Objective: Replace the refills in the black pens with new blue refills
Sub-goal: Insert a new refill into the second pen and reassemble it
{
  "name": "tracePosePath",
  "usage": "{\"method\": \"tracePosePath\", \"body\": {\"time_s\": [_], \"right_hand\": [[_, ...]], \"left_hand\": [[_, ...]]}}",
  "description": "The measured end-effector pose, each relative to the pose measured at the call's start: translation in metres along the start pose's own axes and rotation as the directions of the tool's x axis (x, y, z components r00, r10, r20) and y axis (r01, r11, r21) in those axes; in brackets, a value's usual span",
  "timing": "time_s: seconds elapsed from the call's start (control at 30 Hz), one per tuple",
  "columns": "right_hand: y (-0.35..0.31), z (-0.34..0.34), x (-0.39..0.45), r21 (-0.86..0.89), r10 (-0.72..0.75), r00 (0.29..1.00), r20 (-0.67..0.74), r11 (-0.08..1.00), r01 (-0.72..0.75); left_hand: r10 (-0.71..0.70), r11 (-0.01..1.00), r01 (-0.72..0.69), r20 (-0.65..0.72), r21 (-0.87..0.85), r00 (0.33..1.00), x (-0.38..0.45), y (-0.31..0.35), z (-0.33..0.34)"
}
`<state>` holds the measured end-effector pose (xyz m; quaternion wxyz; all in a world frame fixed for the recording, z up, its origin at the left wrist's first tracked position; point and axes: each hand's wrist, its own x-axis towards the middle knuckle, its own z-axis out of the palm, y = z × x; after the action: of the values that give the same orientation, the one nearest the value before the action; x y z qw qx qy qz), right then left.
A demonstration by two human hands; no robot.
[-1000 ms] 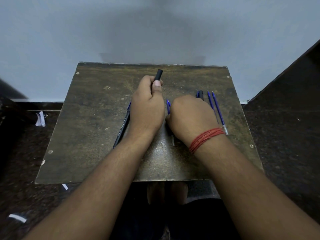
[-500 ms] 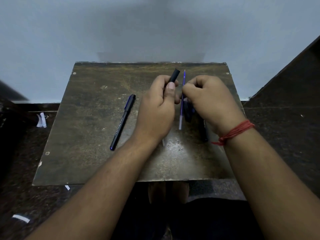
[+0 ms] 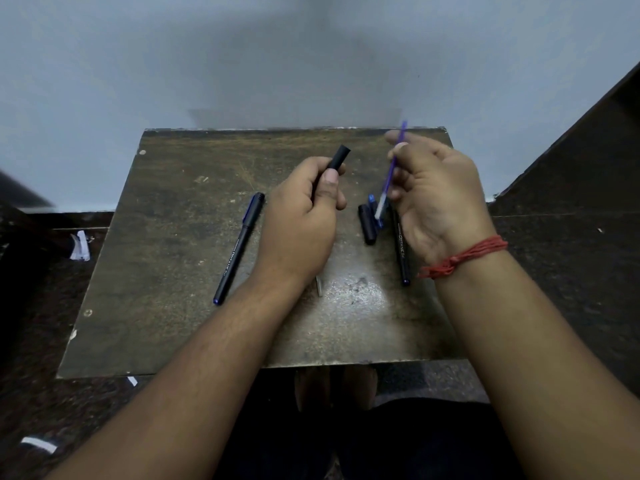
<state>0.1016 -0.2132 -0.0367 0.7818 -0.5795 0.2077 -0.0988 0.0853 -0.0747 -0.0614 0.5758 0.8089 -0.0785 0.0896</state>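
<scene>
My left hand (image 3: 304, 220) grips a black pen barrel (image 3: 337, 158), whose open end points up and away from me. My right hand (image 3: 436, 199) pinches a blue refill (image 3: 391, 174) between thumb and fingers, tilted, its pale tip pointing down. The barrel and the refill are apart. A capped black pen (image 3: 239, 247) lies on the table left of my left hand. A second black pen (image 3: 401, 251) lies under my right palm. A black cap (image 3: 367, 224) and a small blue piece (image 3: 374, 206) lie between my hands. A thin pale tip (image 3: 319, 285) sticks out from under my left wrist.
The worn brown table (image 3: 166, 258) stands against a pale wall. Dark floor surrounds it, with white paper scraps (image 3: 80, 245) at the left. A dark slanted surface (image 3: 595, 140) rises at the right.
My right hand picked a blue refill off the table and lifted it up and to the right. My left hand shifted right with the barrel, uncovering the capped pen on the left.
</scene>
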Motion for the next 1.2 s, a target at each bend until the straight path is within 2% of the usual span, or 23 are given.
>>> {"method": "tracePosePath", "body": {"time_s": [0.07, 0.17, 0.3, 0.53, 0.7, 0.83, 0.97, 1.1, 1.2], "right_hand": [[-0.002, -0.003, 0.002, 0.164, 0.025, 0.999, -0.045, 0.986, -0.017], [-0.001, -0.005, 0.003, 0.294, 0.101, 0.993, -0.061, 0.953, -0.079], [0.002, -0.004, 0.004, 0.345, 0.135, 0.987, -0.081, 0.933, -0.1], [0.001, -0.01, 0.007, 0.345, 0.109, 0.986, -0.126, 0.937, -0.06], [0.004, -0.009, 0.008, 0.27, 0.066, 0.987, -0.147, 0.963, -0.024], [0.003, -0.009, 0.008, 0.233, 0.03, 0.993, -0.111, 0.973, -0.003], [0.007, -0.007, 0.007, -0.004, -0.063, 0.998, -0.016, 0.998, 0.063], [0.009, -0.003, 0.0, -0.231, -0.123, 0.981, 0.147, 0.96, 0.156], [0.01, -0.001, -0.004, -0.299, -0.138, 0.966, 0.218, 0.933, 0.201]], "left_hand": [[-0.006, 0.999, 0.007, -0.011, 0.049, 1.0, 0.001, -0.003, -0.001], [0.017, 0.989, -0.012, -0.032, 0.149, 0.999, 0.003, -0.006, -0.003], [0.064, 0.964, -0.047, -0.057, 0.262, 0.996, 0.005, -0.006, -0.004], [0.07, 0.957, -0.043, -0.084, 0.287, 0.994, 0.006, -0.008, -0.004], [0.096, 0.951, -0.07, -0.073, 0.3, 0.993, 0.006, -0.008, -0.005], [0.12, 0.945, -0.101, -0.043, 0.31, 0.992, 0.005, -0.008, -0.004], [0.134, 0.948, -0.127, -0.004, 0.292, 0.991, 0.005, -0.007, -0.003], [0.145, 0.954, -0.149, 0.036, 0.261, 0.989, 0.004, -0.006, 0.0], [0.119, 0.97, -0.12, 0.02, 0.212, 0.993, 0.004, -0.008, 0.0]]}}
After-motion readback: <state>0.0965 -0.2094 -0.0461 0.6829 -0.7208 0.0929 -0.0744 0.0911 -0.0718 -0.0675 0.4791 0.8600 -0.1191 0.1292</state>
